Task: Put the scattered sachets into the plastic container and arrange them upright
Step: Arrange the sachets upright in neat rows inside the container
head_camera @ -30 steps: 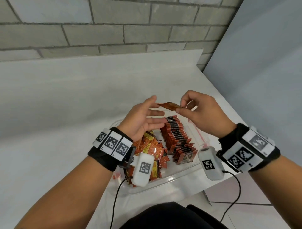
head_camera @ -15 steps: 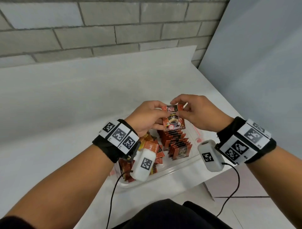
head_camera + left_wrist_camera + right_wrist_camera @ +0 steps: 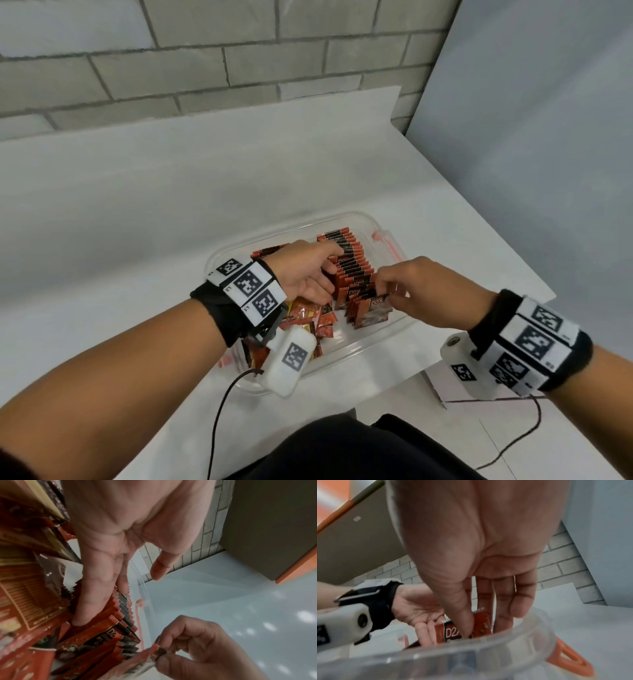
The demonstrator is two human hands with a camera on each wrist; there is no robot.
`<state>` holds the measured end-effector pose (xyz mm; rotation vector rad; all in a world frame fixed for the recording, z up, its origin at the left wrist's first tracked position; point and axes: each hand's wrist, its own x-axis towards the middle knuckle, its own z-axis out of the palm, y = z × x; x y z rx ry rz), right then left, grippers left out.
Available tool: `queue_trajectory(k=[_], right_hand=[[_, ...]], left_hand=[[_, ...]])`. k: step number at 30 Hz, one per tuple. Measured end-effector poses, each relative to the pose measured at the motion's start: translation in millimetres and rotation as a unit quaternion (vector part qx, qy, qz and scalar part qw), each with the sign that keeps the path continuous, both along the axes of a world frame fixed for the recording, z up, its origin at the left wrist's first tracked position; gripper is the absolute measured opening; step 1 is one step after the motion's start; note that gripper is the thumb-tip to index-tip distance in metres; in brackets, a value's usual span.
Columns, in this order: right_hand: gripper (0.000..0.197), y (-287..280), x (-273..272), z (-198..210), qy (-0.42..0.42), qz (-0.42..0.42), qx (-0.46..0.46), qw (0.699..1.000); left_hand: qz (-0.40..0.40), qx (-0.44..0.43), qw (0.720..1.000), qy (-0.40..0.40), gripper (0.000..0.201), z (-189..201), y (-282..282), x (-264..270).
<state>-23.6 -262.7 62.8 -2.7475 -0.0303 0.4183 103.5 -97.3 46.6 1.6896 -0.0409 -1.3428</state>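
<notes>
White counter (image 3: 144, 212) against a brick wall (image 3: 205, 58). Clear container (image 3: 346, 356) set at the near right corner of the counter, orange latch (image 3: 385, 240) on its far right side.

Inside the container, right half: row (image 3: 349, 263) of red sachets standing on edge, running from the far wall toward the near wall. Left half: loose pile (image 3: 308, 315) of red and gold sachets lying flat and overlapping, partly hidden under the left wrist.

Left hand (image 3: 305, 270) down in the container between pile and row, fingers straight and relaxed, fingertips (image 3: 82, 614) pressed against the left face of the row, thumb apart and holding nothing. Nothing gripped.

Right hand (image 3: 424, 291) over the near end of the row, just inside the right wall. Thumb and forefinger pinched on the top edge of one sachet (image 3: 373, 310), remaining fingers curled loosely behind it. Sachet upright, printed face toward the near side, touching the nearest sachets of the row. Whether its lower edge rests on the container floor cannot be told.
</notes>
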Motion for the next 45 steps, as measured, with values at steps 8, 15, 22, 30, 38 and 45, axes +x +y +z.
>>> queue_trajectory(k=[8,15,22,30,38,45], right_hand=[[0.014,11,4,-7,0.012,0.037,-0.163,0.986],[0.014,18,13,-10,0.019,0.068,-0.236,0.969],[0.01,18,13,-3,0.029,0.065,-0.204,0.976],[0.03,10,12,4,-0.016,-0.15,0.033,0.988],[0.056,24,19,12,0.072,-0.34,0.224,0.911],[0.056,26,22,10,0.092,-0.358,0.231,0.9]], left_hand=[[0.009,-0.002,1.0,0.025,0.032,-5,-3,-3],[0.021,-0.016,0.999,0.048,0.031,-7,-2,-7],[0.034,-0.035,0.996,0.07,0.03,-8,-2,-8],[0.056,-0.033,0.992,0.105,0.033,-11,1,-6],[0.104,-0.05,0.982,0.152,0.073,-13,1,-7],[0.137,-0.087,0.972,0.173,0.082,-18,-1,-5]])
